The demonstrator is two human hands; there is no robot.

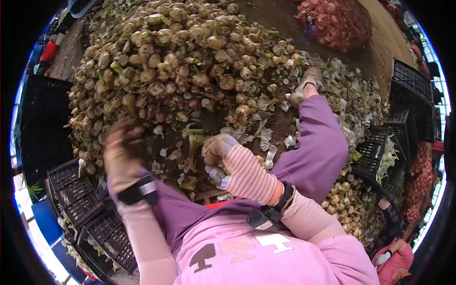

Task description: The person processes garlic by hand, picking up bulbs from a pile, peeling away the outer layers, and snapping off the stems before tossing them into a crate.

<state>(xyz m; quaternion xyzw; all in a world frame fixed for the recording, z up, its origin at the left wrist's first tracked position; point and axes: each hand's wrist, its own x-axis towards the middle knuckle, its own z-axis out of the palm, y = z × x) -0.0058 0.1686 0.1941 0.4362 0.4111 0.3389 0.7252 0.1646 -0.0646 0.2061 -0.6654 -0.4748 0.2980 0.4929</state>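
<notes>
Pink cloth [304, 270] fronts round bulbs [161, 61], striped-knit right grip [237, 164] curled, contents unclear, left grip [121, 148] too blurred to judge.

Rough, matt bulbs [201, 79]; smooth cloth trousers [314, 142].

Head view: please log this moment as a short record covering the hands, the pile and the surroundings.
Bulb pile: pale, soil-marked, some green-stemmed
Left hand: blurred, by the pile's lower edge; grip unclear
Right hand: in a striped glove, fingers curled; whether it holds anything is unclear
Ground: loose peelings, many near the shoe
Containers: black crates on both sides; red net sack, upper right
Co-worker: gloved hand, lower right
</notes>
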